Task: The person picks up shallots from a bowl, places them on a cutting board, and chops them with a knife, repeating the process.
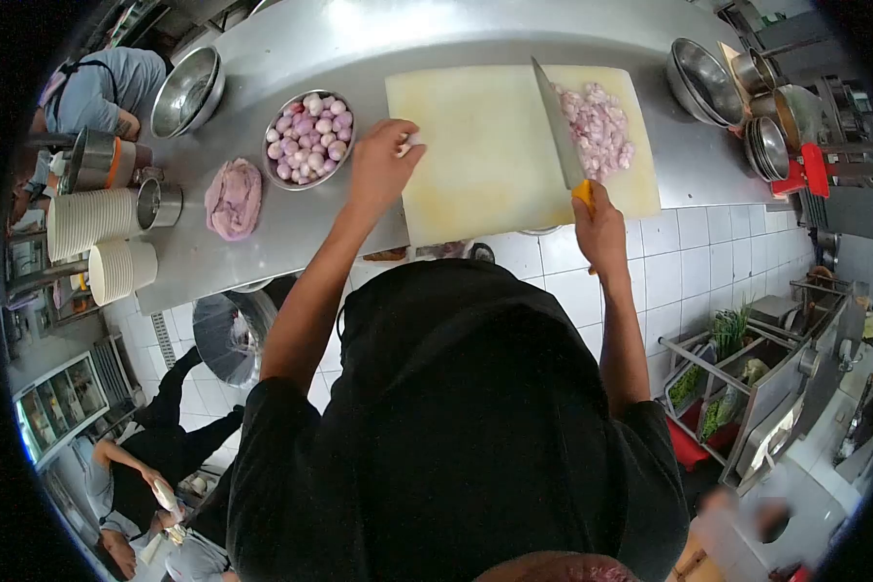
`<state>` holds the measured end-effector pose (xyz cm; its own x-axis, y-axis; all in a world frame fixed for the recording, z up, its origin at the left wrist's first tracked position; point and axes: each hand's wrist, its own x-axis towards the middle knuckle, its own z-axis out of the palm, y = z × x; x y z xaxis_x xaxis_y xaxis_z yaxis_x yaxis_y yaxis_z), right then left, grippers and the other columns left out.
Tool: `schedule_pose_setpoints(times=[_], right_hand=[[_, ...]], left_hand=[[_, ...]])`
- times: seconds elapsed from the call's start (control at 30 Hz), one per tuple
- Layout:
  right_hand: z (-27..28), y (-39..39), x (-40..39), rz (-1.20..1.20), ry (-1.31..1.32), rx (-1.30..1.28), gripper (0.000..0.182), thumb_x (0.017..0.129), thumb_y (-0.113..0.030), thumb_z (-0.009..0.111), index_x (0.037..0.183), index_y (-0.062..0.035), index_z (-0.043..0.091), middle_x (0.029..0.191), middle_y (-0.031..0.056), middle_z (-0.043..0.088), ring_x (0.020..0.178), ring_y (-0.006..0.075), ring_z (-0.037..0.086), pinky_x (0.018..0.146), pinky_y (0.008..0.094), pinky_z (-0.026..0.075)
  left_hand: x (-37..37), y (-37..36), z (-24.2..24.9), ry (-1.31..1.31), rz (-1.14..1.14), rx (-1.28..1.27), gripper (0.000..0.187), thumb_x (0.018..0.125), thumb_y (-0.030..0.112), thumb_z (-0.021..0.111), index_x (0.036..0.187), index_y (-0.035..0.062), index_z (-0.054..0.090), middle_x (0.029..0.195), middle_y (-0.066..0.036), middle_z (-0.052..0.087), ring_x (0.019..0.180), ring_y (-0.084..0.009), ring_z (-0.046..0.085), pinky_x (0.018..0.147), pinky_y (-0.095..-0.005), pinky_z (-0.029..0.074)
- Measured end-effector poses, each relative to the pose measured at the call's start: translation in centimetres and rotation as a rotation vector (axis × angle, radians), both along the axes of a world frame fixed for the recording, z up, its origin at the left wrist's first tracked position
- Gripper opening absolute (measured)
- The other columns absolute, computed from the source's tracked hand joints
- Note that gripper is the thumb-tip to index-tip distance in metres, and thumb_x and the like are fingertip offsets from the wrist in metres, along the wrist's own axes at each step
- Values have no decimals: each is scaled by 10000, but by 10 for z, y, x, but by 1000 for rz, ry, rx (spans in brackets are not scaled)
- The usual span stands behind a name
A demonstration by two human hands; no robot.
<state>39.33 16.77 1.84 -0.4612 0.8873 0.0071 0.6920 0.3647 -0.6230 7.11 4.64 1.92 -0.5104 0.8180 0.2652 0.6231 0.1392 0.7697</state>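
My right hand [601, 231] is wrapped round the yellow handle of a chef's knife [561, 131]. Its long blade points away from me over the white cutting board [475, 155], along the left side of a pile of chopped shallots [597, 129]. At the board's left edge, my left hand [383, 160] is closed with a small pale peeled shallot [414, 142] between its fingertips, partly hidden. Just left of that hand stands a metal bowl [270, 167] full of whole peeled shallots [310, 138].
A crumpled pink cloth [233, 199] lies left of the bowl. Metal bowls [186, 92] and stacked white tubs [92, 223] line the left end, with more bowls [703, 82] at the right. Below are a lined bin [231, 335] and a vegetable rack [727, 378]. Other people work at left.
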Motion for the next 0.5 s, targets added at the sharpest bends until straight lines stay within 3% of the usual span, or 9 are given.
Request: schedule_pose_setpoints(times=[0.17, 0.23, 0.4, 0.5], right_hand=[[8, -27, -49, 89, 8, -69, 367, 939, -172, 609, 1266, -37, 511, 842, 310, 664, 821, 508, 648, 709, 577, 510], [5, -37, -68, 123, 9, -118, 386, 964, -205, 598, 1310, -61, 508, 912, 310, 678, 866, 502, 655, 751, 535, 524], [2, -51, -103, 252, -20, -84, 359, 956, -175, 557, 1262, -39, 427, 854, 304, 671, 818, 515, 647, 748, 587, 506], [11, -55, -108, 264, -113, -241, 375, 966, -189, 542, 1271, -38, 385, 831, 315, 663, 804, 526, 644, 751, 595, 504]], left_hand=[[16, 10, -34, 30, -179, -26, 259, 812, 47, 758, 1066, 21, 713, 1073, -119, 680, 916, -248, 684, 797, -340, 558], [18, 6, -41, 98, -223, 24, 224, 834, 57, 748, 1054, 24, 721, 1085, -111, 677, 918, -257, 685, 800, -341, 558], [22, 0, -45, 38, -180, 129, 142, 867, 81, 720, 994, 16, 722, 1045, -106, 679, 927, -280, 673, 831, -350, 542], [23, -1, -46, -1, -134, 125, 133, 881, 96, 724, 985, 12, 724, 1025, -100, 686, 905, -252, 680, 802, -329, 547]])
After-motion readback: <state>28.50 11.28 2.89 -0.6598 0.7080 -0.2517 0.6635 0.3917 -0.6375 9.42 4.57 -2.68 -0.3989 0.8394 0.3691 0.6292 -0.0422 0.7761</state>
